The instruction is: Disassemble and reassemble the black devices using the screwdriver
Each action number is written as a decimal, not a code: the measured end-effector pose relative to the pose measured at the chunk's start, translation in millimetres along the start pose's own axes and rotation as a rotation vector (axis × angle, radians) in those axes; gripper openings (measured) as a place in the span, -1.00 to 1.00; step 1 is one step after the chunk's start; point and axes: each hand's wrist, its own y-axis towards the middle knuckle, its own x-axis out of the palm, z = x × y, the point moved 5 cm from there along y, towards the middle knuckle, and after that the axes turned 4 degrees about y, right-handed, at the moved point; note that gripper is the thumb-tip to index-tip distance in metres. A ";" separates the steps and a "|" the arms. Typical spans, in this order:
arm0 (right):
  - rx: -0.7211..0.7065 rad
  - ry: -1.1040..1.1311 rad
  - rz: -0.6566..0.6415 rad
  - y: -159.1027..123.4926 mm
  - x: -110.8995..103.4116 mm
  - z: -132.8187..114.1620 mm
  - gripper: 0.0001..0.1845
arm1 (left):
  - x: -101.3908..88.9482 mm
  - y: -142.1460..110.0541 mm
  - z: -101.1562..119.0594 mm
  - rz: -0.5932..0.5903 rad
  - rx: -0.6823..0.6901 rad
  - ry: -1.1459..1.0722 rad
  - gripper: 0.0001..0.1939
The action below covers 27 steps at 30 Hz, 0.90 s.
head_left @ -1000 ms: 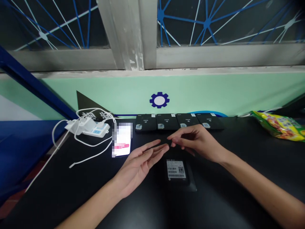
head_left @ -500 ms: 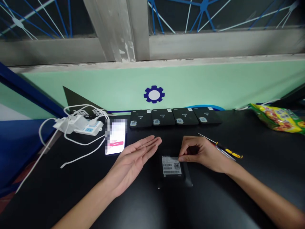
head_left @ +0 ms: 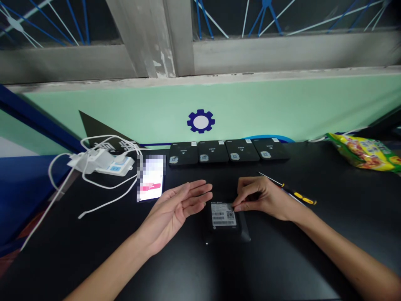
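Note:
A small black device [head_left: 226,225] with a white barcode label lies on the black table [head_left: 282,259] in front of me. My right hand [head_left: 261,198] rests at its upper right corner, fingers curled and pinched against the edge of the device. My left hand [head_left: 177,209] hovers just left of the device, palm up, fingers stretched out and holding nothing. A screwdriver [head_left: 290,191] with a black and yellow handle lies on the table just behind my right hand.
A row of several black devices [head_left: 224,151] lines the wall. A lit phone [head_left: 151,184] lies left of my left hand. A white power strip [head_left: 106,164] with white cables sits at far left. A yellow-green snack bag [head_left: 365,152] lies at far right.
My right hand came down from in front of the left hand's fingertips to the device's corner, uncovering the screwdriver. My left hand stayed palm up and its fingers curled slightly.

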 end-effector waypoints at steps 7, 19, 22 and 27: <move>0.039 0.029 -0.029 1.0 -2.8 7.7 -0.77 | 1.2 3.0 1.4 -0.067 0.064 -0.116 -0.58; 0.186 0.126 -0.087 -2.4 -8.9 2.8 -0.68 | 4.2 0.0 -0.4 -0.018 0.036 -0.026 -0.65; 0.138 0.097 0.020 -1.0 -5.7 -2.2 -0.72 | 3.8 0.1 -2.5 -0.013 0.012 -0.001 -0.69; -0.182 -0.106 0.362 -5.7 24.7 -35.3 -0.87 | 12.5 -2.9 -11.2 -0.086 0.002 -0.056 -0.69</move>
